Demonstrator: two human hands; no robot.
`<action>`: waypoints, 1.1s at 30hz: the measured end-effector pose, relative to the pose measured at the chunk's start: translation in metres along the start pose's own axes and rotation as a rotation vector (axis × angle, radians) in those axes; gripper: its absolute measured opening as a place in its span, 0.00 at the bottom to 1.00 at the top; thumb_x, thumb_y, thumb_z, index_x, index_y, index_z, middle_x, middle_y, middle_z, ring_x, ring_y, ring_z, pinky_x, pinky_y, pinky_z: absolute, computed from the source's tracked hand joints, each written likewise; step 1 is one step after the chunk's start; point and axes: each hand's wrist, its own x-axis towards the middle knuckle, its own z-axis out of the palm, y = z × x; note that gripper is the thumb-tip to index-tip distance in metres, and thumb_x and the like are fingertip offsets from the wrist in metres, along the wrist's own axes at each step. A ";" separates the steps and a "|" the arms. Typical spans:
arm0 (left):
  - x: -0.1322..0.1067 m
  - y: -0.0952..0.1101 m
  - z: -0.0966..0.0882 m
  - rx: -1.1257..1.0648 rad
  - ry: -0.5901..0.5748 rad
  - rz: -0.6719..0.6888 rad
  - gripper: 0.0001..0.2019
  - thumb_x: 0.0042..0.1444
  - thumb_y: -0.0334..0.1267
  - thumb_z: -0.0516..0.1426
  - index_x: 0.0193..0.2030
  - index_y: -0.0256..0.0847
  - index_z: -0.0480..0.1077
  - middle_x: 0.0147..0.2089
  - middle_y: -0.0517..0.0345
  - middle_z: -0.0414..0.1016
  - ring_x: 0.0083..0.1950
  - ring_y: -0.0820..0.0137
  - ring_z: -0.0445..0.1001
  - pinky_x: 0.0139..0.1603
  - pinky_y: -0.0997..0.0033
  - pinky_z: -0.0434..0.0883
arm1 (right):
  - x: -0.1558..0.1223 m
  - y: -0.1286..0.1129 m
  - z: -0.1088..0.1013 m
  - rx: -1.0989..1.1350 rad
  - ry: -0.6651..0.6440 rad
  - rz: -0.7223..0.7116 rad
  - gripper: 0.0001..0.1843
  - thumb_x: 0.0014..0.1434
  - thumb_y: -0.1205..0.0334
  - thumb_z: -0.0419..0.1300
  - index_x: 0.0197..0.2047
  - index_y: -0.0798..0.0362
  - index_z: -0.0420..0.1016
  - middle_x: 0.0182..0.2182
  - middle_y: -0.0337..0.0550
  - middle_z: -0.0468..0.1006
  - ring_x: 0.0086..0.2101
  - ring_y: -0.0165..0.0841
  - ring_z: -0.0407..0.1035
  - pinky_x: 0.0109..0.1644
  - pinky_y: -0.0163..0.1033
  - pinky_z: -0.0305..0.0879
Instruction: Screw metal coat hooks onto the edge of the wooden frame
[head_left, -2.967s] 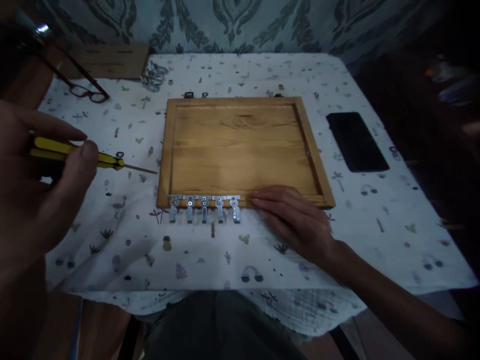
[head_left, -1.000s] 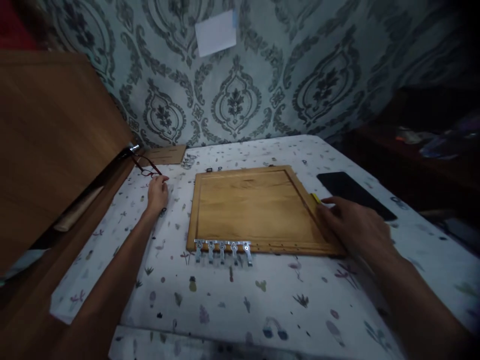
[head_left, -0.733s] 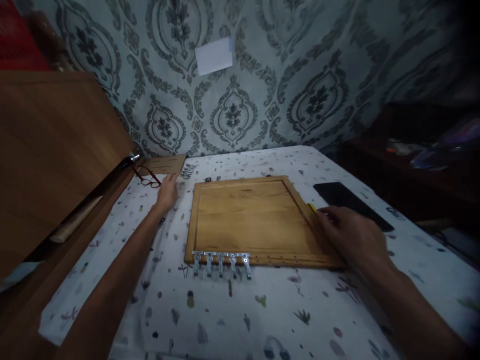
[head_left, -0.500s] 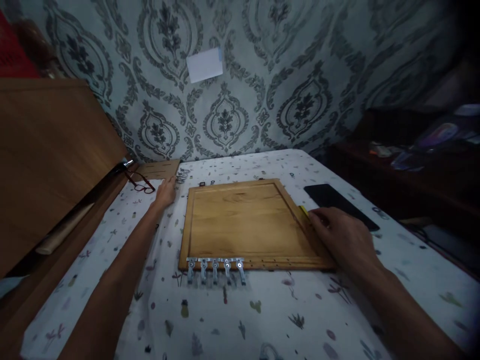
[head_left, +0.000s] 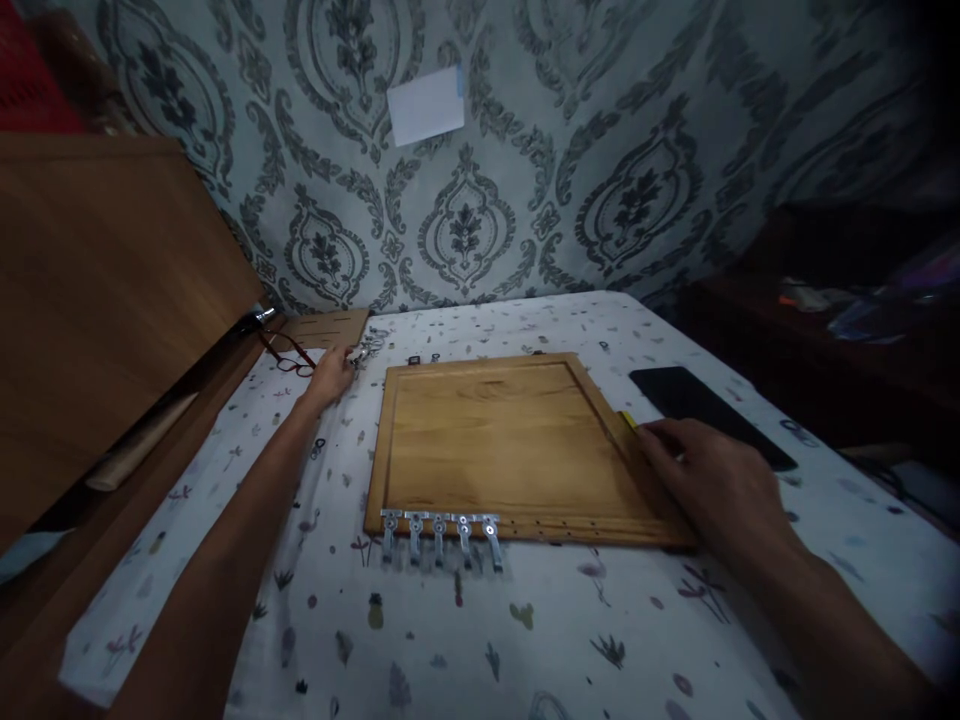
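Observation:
A wooden board [head_left: 495, 440] with a raised frame lies flat on the patterned cloth. Along its near edge several metal hooks [head_left: 440, 540] are fixed in a row on the left half, jutting out over the edge; small dark holes continue to the right. My left hand [head_left: 332, 376] is at the small pile of loose metal hooks [head_left: 371, 345] beyond the board's left corner, its fingertips closed on one. Resting by the board's right edge, my right hand [head_left: 705, 470] is closed around a slim yellow object [head_left: 628, 421]; only its end shows.
A black phone [head_left: 709, 415] lies right of the board. Eyeglasses [head_left: 295, 362] and a brown cardboard piece [head_left: 326, 327] lie at the back left. A wooden panel [head_left: 120, 300] stands along the left side. The patterned wall [head_left: 555, 180] closes off the back.
The view has shifted, so the board and phone appear farther right. My left fingers have closed in on the loose metal hooks. My right hand keeps its hold beside the board.

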 end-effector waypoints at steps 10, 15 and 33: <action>0.009 0.001 -0.008 0.033 -0.131 0.028 0.19 0.63 0.44 0.57 0.57 0.37 0.67 0.56 0.48 0.71 0.53 0.62 0.73 0.53 0.54 0.75 | 0.000 0.002 0.000 0.004 -0.020 -0.009 0.20 0.61 0.52 0.48 0.40 0.51 0.79 0.42 0.52 0.81 0.40 0.46 0.75 0.36 0.44 0.65; 0.005 0.007 -0.010 0.051 -0.144 0.036 0.18 0.63 0.44 0.57 0.57 0.37 0.67 0.56 0.48 0.71 0.53 0.63 0.73 0.53 0.54 0.75 | 0.000 0.003 0.001 0.010 -0.021 -0.017 0.19 0.61 0.52 0.49 0.38 0.51 0.79 0.40 0.52 0.81 0.37 0.46 0.75 0.34 0.44 0.64; 0.003 0.019 -0.013 -0.304 -0.040 -0.120 0.18 0.63 0.44 0.57 0.56 0.37 0.68 0.56 0.48 0.71 0.53 0.62 0.73 0.53 0.54 0.75 | -0.001 0.004 0.004 0.076 -0.005 -0.005 0.19 0.59 0.52 0.49 0.37 0.52 0.79 0.38 0.52 0.80 0.36 0.46 0.73 0.35 0.45 0.62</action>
